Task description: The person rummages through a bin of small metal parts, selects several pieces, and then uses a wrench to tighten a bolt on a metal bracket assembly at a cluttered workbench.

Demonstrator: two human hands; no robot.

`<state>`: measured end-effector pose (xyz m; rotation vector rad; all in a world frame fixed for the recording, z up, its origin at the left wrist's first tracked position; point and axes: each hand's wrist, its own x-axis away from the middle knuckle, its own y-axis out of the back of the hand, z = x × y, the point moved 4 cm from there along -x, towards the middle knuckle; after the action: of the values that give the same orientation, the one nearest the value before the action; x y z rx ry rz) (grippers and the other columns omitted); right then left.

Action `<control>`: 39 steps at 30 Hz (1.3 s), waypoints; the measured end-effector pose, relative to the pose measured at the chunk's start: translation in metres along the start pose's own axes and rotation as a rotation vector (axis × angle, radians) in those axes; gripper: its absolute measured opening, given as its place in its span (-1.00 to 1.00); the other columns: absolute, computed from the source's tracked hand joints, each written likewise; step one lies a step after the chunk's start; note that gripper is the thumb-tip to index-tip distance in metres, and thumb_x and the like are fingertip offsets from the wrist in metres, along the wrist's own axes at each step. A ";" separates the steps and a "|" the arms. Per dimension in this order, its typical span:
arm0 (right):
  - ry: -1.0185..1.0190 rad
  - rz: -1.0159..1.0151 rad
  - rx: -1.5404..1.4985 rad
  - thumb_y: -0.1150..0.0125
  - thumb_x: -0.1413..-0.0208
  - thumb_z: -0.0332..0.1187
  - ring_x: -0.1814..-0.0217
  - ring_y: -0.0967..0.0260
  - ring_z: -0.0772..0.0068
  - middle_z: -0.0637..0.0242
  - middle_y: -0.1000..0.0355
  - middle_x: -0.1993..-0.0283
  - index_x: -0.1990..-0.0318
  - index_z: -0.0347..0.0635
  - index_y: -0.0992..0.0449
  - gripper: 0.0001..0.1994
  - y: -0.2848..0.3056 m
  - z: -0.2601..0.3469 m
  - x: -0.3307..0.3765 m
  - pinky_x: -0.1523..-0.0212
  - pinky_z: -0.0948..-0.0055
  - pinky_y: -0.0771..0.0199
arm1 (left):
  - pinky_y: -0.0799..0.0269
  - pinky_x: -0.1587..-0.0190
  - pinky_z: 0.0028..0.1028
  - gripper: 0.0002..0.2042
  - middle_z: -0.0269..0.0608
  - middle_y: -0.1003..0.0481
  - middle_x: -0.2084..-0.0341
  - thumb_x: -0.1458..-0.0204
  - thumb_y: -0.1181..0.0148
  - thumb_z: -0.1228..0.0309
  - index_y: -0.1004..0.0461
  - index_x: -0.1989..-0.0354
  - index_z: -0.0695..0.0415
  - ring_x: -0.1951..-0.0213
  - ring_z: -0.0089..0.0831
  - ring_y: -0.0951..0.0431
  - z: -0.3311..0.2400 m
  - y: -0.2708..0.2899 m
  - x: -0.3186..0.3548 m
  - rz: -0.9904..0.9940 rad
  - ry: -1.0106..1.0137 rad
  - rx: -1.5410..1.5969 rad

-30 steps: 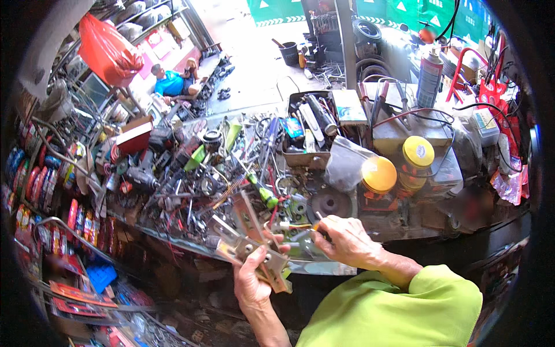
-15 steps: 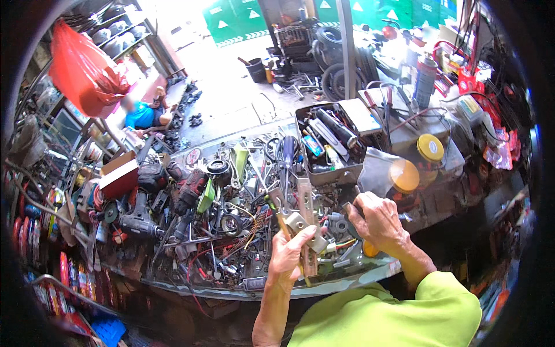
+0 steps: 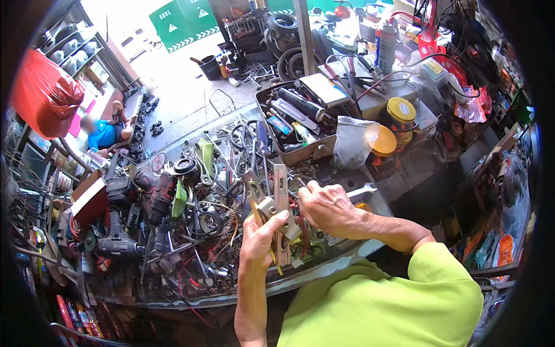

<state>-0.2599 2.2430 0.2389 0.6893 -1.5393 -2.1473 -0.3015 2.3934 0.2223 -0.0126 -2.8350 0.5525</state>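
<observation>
My left hand (image 3: pixel 258 240) is closed around a metal bracket (image 3: pixel 281 199), thumb pressed on its pale clamp block. The bracket has a long slotted bar standing upright, and a thin yellowish strip runs along its left side. Close to the bar's right side, my right hand (image 3: pixel 329 208) has its fingers curled in. What they pinch is too small or hidden to name. An open-end wrench (image 3: pixel 364 189) shows just beyond the right hand's knuckles; whether it lies on the bench or is in that hand, I cannot tell.
Cordless drills (image 3: pixel 118 240), springs and loose tools crowd the glass-topped bench (image 3: pixel 324 263). Behind the bracket sits a metal tool box (image 3: pixel 309 153), with yellow-lidded jars (image 3: pixel 381 140) to its right. A red bag (image 3: pixel 46 95) hangs at far left, near a person in blue (image 3: pixel 103 134).
My right hand has moved left, from apart to beside the bracket. The wrench's open end has come into sight. The view has swung right; my left hand keeps its hold.
</observation>
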 end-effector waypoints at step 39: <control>-0.006 0.106 -0.228 -0.11 -0.02 -0.40 0.41 -0.39 0.08 0.14 -0.30 0.34 0.15 -0.22 -0.39 -0.77 0.029 -0.017 -0.017 0.43 0.19 -0.40 | -0.15 0.80 -0.65 -0.51 0.01 -0.44 0.40 -0.21 0.16 -0.02 -0.20 0.04 0.24 0.64 -0.40 -0.48 -0.068 0.025 -0.064 0.031 0.122 0.357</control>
<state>-0.2351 2.2312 0.2643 0.5134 -1.2771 -2.2005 -0.2239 2.4382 0.2579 -0.0231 -2.5839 1.0184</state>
